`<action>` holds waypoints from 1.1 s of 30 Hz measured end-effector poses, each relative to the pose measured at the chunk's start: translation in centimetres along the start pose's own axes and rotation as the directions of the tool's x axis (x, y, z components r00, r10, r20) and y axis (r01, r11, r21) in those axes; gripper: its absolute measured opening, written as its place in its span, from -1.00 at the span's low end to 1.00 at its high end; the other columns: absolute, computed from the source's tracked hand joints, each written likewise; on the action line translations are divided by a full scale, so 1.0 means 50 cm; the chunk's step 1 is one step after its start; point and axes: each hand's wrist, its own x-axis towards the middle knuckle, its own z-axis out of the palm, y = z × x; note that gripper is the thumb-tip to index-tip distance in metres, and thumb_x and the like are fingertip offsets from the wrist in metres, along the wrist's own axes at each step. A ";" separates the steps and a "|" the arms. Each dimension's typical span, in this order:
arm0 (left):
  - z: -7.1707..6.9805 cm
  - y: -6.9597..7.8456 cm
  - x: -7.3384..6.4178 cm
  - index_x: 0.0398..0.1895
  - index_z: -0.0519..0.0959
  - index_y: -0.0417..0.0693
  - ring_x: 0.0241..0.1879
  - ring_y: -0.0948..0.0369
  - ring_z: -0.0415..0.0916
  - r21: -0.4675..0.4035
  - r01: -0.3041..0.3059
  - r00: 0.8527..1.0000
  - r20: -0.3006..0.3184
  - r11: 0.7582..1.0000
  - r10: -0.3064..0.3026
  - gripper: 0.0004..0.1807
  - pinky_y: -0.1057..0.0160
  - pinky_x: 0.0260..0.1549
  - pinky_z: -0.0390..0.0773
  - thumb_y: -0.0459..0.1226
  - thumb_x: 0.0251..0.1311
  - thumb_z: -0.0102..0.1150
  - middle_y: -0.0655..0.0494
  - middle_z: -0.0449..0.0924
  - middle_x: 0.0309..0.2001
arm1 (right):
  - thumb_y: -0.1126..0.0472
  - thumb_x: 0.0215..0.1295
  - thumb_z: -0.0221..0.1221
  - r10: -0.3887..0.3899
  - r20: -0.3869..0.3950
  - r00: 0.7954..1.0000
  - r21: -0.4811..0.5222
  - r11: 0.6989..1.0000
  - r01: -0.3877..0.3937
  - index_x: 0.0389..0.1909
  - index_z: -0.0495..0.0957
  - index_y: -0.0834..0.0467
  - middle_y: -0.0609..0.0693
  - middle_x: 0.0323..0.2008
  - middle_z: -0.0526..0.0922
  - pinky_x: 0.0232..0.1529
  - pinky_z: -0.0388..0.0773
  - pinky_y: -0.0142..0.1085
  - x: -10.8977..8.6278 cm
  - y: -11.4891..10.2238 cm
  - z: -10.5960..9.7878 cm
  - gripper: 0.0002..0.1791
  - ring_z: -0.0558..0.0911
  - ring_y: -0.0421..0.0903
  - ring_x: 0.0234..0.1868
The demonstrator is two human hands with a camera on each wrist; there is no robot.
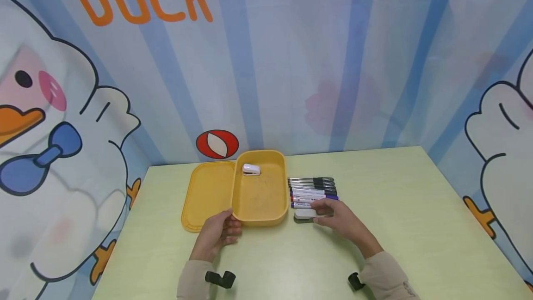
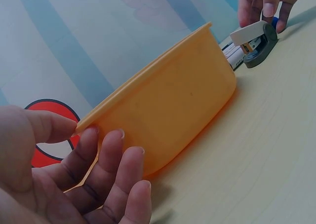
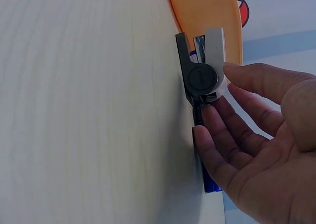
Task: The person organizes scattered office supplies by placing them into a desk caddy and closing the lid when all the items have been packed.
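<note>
My left hand (image 1: 216, 234) holds the yellow box (image 1: 260, 220) at its near left corner, the thumb on the rim and the index finger just under it. The other fingers lie curled beside the box's outer wall in the left wrist view. At the box's right, my right hand (image 1: 339, 219) has thumb and fingers about the back end of a white and dark grey stapler (image 3: 201, 78). This stapler (image 2: 261, 44) stands close over the table, its front toward the box. Inside the box, near the far left, lies a small white stapler-like thing (image 1: 251, 169).
A yellow lid (image 1: 208, 196) lies flat along the box's left side. Right of the box, several black pens (image 1: 310, 182) and several white-bodied markers (image 1: 306, 196) lie in a row, just beyond the stapler. A printed curtain (image 1: 275, 59) stands behind the table (image 1: 395, 207).
</note>
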 end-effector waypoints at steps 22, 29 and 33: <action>0.003 0.003 -0.005 -0.15 0.53 -0.21 -0.34 0.12 0.64 -0.002 -0.013 1.000 -0.003 1.000 0.013 -0.53 0.14 -0.34 0.62 0.06 0.32 0.02 0.02 0.67 -0.32 | 0.31 0.15 0.30 -0.033 0.007 0.999 -0.008 0.999 0.033 -0.02 0.58 0.15 0.06 -0.05 0.62 -0.06 0.55 -0.21 0.005 0.005 0.002 -0.66 0.62 -0.04 -0.06; 0.000 -0.003 0.002 -0.17 0.54 -0.18 -0.33 0.11 0.65 -0.009 -0.007 1.000 0.001 1.000 0.007 -0.55 0.12 -0.34 0.62 0.06 0.33 0.00 0.02 0.67 -0.32 | 0.31 0.15 0.30 -0.047 0.009 0.999 -0.024 0.999 0.047 -0.01 0.58 0.16 0.06 -0.06 0.63 -0.06 0.56 -0.23 0.008 0.010 0.003 -0.66 0.63 -0.06 -0.08; 0.001 -0.004 0.001 -0.21 0.54 -0.17 -0.34 0.12 0.65 -0.012 -0.016 1.000 -0.001 1.000 0.016 -0.56 0.13 -0.35 0.62 0.06 0.31 0.03 0.03 0.67 -0.33 | 0.31 0.14 0.31 -0.058 0.003 0.998 -0.045 0.997 0.059 -0.03 0.60 0.16 0.07 -0.06 0.63 -0.05 0.56 -0.20 0.010 0.011 0.004 -0.67 0.63 -0.06 -0.08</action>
